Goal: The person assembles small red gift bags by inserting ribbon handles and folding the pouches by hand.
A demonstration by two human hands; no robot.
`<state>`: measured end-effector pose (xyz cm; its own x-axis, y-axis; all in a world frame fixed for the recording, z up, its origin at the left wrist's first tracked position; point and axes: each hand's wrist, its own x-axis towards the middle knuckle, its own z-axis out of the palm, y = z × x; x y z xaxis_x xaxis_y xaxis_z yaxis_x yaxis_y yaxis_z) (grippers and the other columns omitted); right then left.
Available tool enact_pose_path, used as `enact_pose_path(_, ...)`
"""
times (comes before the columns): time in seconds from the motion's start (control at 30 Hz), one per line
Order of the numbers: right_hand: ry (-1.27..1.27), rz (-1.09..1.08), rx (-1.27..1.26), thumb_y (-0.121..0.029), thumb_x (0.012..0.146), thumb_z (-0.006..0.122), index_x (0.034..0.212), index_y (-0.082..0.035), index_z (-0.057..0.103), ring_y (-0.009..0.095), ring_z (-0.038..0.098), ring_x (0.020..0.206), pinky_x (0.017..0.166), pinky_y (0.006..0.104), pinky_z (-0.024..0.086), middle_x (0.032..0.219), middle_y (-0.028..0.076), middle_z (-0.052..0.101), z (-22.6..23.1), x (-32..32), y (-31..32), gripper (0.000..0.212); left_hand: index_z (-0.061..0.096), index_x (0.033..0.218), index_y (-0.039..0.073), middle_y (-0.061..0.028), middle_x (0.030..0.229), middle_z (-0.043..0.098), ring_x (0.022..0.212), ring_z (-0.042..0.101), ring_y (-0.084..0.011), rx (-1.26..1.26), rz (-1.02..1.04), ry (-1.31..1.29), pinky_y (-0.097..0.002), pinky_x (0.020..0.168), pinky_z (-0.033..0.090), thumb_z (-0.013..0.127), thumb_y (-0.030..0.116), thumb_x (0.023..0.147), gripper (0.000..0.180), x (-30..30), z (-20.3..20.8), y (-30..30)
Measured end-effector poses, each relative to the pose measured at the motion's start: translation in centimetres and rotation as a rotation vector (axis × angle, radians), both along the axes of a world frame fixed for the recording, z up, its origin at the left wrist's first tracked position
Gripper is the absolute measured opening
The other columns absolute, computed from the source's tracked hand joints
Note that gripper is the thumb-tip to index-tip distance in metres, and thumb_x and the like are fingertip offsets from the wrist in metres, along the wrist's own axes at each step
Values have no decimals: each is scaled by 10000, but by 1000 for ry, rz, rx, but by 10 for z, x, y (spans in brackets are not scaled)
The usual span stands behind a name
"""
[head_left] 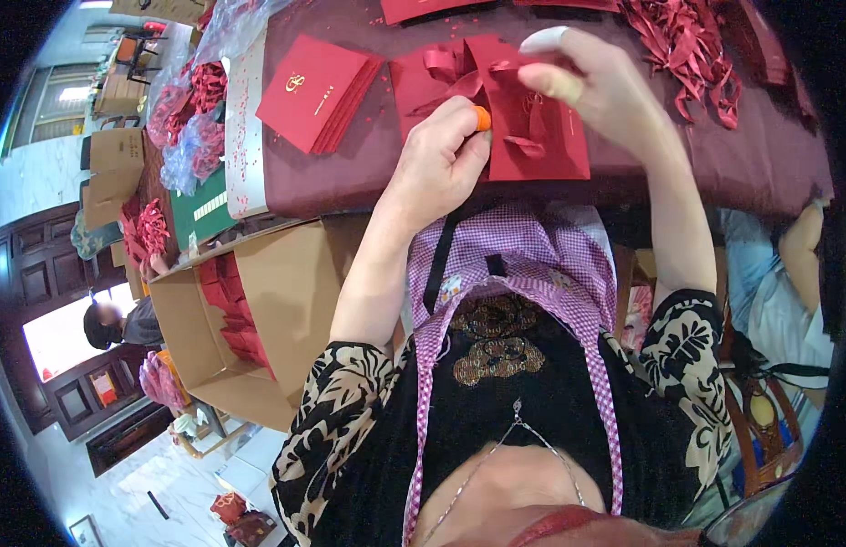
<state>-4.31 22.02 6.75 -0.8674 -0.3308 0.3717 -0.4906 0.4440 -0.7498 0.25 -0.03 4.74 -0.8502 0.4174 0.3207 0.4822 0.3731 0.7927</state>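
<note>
My left hand [446,157] is closed at the left edge of a red paper gift bag [559,146], its thumb and forefinger pinched together. An orange cover sits on one of its fingers, and the exact grip is partly hidden. Over the bag's upper right is my right hand [591,87], its thumb and forefinger apart, with a pale yellow cover and a white one on two fingers. A red ribbon [455,89] curls beside the bag, over another red piece [409,77] under it. Gold print and a ribbon end [525,144] show on the bag's front.
A stack of red bags [318,96] lies left on the maroon tablecloth [714,169]. Red ribbons [687,50] heap at the far right. An open cardboard box [291,310] with red bags stands below left. Someone's arm [801,251] is at right; another person [122,324] is far left.
</note>
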Motion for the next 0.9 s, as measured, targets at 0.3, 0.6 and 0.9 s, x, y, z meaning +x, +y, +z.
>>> enact_pose_path(0.3, -199, 160, 41, -175, 860, 669, 882, 12, 609, 264, 609, 707, 647, 340, 475, 776, 130, 621, -4, 21, 10, 198, 571, 914, -46, -138, 825, 542, 739, 555, -229, 113, 6, -69, -299, 668, 453, 576, -24, 818, 99, -3, -8, -1)
enact_pose_path(0.6, 564, 253, 245, -160, 794, 672, 959, -63, 627, 264, 564, 1008, 925, 407, 401, 959, 75, 613, 15, 19, -2, 196, 572, 895, -13, -140, 838, 552, 714, 569, -290, 24, -109, 68, -336, 648, 467, 588, -16, 805, 92, 0, 4, 7)
enact_pose_path(0.9, 469, 511, 281, -150, 773, 658, 763, -89, 566, 231, 569, 896, 1016, 422, 356, 777, 33, 564, 14, 17, 0, 111, 580, 874, -7, -78, 770, 526, 683, 536, -169, 73, -133, -179, -280, 626, 435, 587, 2, 831, 45, 6, -4, -4)
